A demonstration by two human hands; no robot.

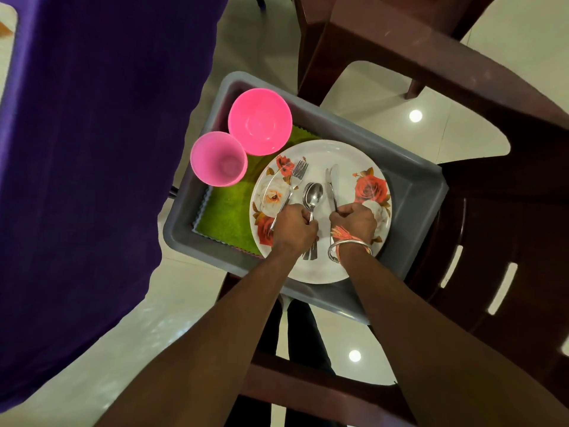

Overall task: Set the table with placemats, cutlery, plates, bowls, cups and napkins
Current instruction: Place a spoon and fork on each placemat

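A white plate [345, 161] with red rose prints lies in a grey plastic bin [412, 186]. On the plate my left hand [292, 226] grips the handles of the forks [297, 177] and spoons [313, 195]. My right hand [355, 218] pinches the handles of the knives [332, 183]. A pink bowl [260, 121] and a pink cup [218, 158] stand at the bin's far left. A green placemat [224, 211] lies under them on the bin's floor.
A table draped in purple cloth [92, 149] fills the left side. The bin rests on a dark brown chair [492, 226]; another brown chair [385, 41] stands beyond it. The floor [138, 334] is glossy pale tile.
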